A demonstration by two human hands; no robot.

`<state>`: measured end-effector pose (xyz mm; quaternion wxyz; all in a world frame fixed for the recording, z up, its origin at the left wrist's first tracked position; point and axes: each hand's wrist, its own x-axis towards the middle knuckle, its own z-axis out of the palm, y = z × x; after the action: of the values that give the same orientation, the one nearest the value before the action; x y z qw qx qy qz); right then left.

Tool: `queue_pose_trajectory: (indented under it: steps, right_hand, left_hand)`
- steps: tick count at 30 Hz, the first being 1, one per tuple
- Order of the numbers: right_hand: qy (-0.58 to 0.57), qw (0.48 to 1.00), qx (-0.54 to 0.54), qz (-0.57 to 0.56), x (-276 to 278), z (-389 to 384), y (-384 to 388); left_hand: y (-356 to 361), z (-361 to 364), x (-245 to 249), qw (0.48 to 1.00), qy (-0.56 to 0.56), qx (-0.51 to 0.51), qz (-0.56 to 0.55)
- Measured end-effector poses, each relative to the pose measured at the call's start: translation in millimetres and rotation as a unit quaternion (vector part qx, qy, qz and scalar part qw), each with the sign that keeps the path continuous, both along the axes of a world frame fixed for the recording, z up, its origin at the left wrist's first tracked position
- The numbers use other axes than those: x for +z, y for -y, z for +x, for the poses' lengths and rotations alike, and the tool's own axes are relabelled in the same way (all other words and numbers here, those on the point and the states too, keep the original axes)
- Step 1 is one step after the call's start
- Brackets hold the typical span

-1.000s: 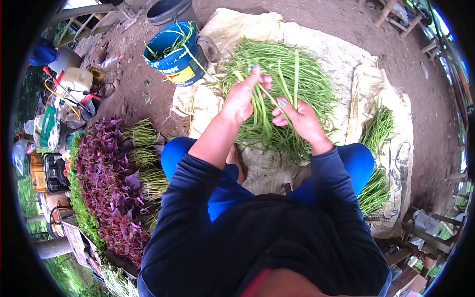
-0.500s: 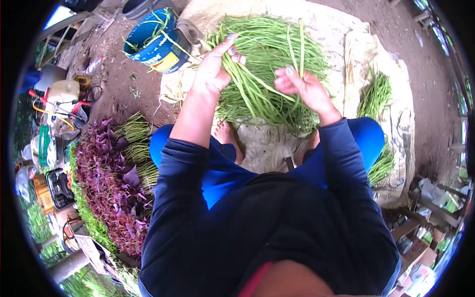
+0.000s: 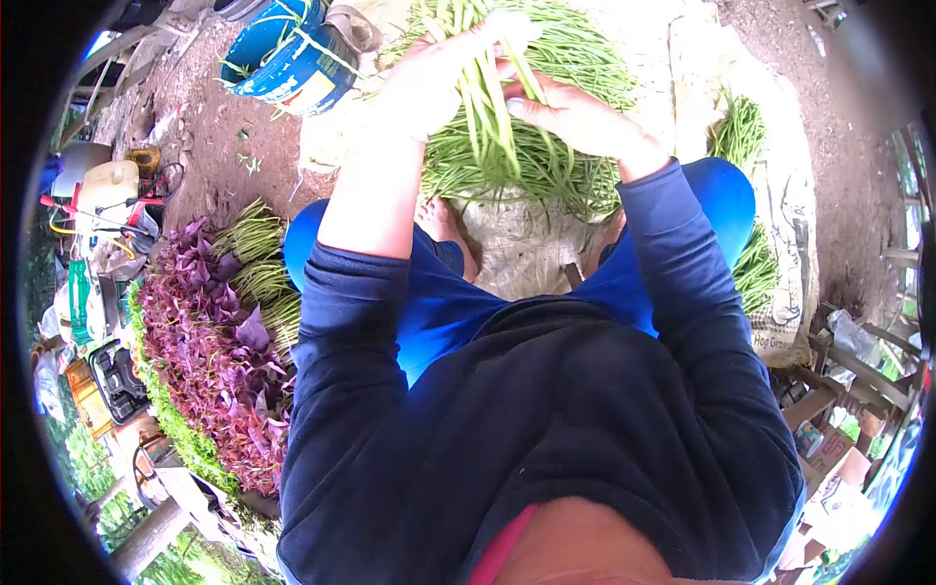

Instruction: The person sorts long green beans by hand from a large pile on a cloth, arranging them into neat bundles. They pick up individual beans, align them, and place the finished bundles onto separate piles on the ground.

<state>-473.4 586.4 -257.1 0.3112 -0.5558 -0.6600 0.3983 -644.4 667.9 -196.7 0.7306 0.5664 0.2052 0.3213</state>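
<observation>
My left hand (image 3: 434,83) is closed round a bunch of green long beans (image 3: 485,107), whose ends hang down below it. Strong light washes out much of this hand. Against the bunch's other side, my right hand (image 3: 575,119) has its fingers curled on some of the beans, thumb pointing toward the left hand. Beneath both hands lies a large pile of long beans (image 3: 590,63), spread on a pale woven sack (image 3: 663,49).
A blue bucket (image 3: 336,73) with some beans in it stands at upper left. Purple leafy bundles (image 3: 210,351) and tied bean bundles (image 3: 258,249) lie on my left. More beans (image 3: 741,132) rest at right. My bare feet (image 3: 444,222) flank the pile's near edge.
The right hand has moved left and up to the bunch, bringing its upright beans against it. The left hand has turned over the bunch. The view has tilted slightly, shifting the scene upward.
</observation>
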Motion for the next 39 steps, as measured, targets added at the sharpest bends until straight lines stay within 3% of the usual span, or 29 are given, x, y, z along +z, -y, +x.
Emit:
queue_pose_trajectory:
  steps: [1,3,4,5,7,9,13,15,16,18,19,22,25,27,28,29,31,33,34,37,38,39]
  right_hand:
    - [0.002,1.000,0.000,0.000,-1.6,-0.5,-1.9]
    - [-0.068,0.997,0.005,0.027,1.4,-6.2,-2.8]
    - [-0.156,0.985,-0.043,-0.064,9.8,-3.3,3.2]
    - [-0.215,0.970,0.015,-0.111,6.1,4.4,-8.7]
    - [-0.254,0.962,-0.037,-0.089,9.2,-10.1,-10.0]
    - [-0.240,0.963,-0.012,-0.120,5.1,-16.1,-19.3]
    - [-0.237,0.950,0.023,-0.203,-15.5,-29.0,-17.3]
    - [-0.177,0.945,0.056,-0.268,-13.7,-26.8,-3.6]
    - [-0.184,0.948,0.035,-0.256,-20.8,-25.7,5.6]
    - [-0.287,0.915,-0.015,-0.282,-15.4,-23.4,28.5]
    - [-0.283,0.918,-0.024,-0.278,-8.1,-18.5,36.3]
    - [-0.118,0.950,-0.043,-0.288,-0.9,4.0,53.0]
    - [-0.179,0.934,-0.066,-0.303,2.0,19.9,70.2]
    - [-0.044,0.960,-0.107,-0.254,-21.0,44.0,78.6]
    - [0.015,0.982,-0.080,-0.170,-20.2,49.2,83.4]
    - [0.059,0.983,-0.066,-0.161,-17.3,56.8,86.9]
    - [0.148,0.978,-0.039,-0.142,29.3,41.9,94.8]
    - [0.147,0.922,-0.100,-0.345,40.0,44.9,94.9]
    - [-0.013,0.915,-0.143,-0.378,27.1,52.3,99.8]
    - [-0.077,0.901,-0.118,-0.411,21.3,66.2,98.5]
    - [-0.112,0.892,-0.106,-0.426,21.2,67.5,92.8]
    - [-0.107,0.892,-0.098,-0.429,28.6,63.5,84.1]
  left_hand:
    - [-3.8,1.2,2.0,1.000,0.002,0.000,0.000]
    - [-16.8,6.6,7.5,0.967,0.082,-0.080,-0.227]
    - [-23.8,4.8,5.6,0.971,0.074,-0.073,-0.217]
    - [-28.7,4.3,7.5,0.970,0.077,-0.075,-0.218]
    - [-39.0,4.2,15.1,0.959,0.179,-0.060,-0.211]
    - [-67.1,2.7,0.4,0.954,0.228,0.043,-0.189]
    - [-144.1,-32.9,-33.6,0.918,0.342,0.047,-0.198]
    - [-202.1,-67.4,-81.1,0.944,0.297,0.135,-0.039]
    - [-207.8,-71.4,-83.1,0.936,0.311,0.151,-0.061]
    - [-196.9,-68.5,-85.2,0.922,0.337,0.150,-0.118]
    - [-191.2,-67.7,-88.9,0.916,0.343,0.154,-0.139]
    - [-174.2,-59.5,-109.5,0.900,0.359,0.155,-0.192]
    - [-154.3,-46.0,-132.1,0.887,0.370,0.148,-0.233]
    - [-133.0,-35.6,-148.1,0.876,0.377,0.142,-0.264]
    - [-125.3,-34.0,-156.9,0.871,0.379,0.142,-0.278]
    - [-116.0,-28.9,-167.4,0.865,0.380,0.143,-0.296]
    - [-98.5,-27.3,-188.4,0.852,0.386,0.150,-0.320]
    - [-84.7,-25.0,-203.4,0.842,0.388,0.157,-0.341]
    - [-78.7,-24.3,-209.7,0.839,0.386,0.159,-0.348]
    - [-56.9,-10.3,-223.4,0.812,0.391,0.172,-0.398]
    - [-52.5,-4.1,-221.5,0.767,0.420,0.205,-0.440]
    - [-47.9,-1.4,-226.5,0.764,0.423,0.213,-0.438]
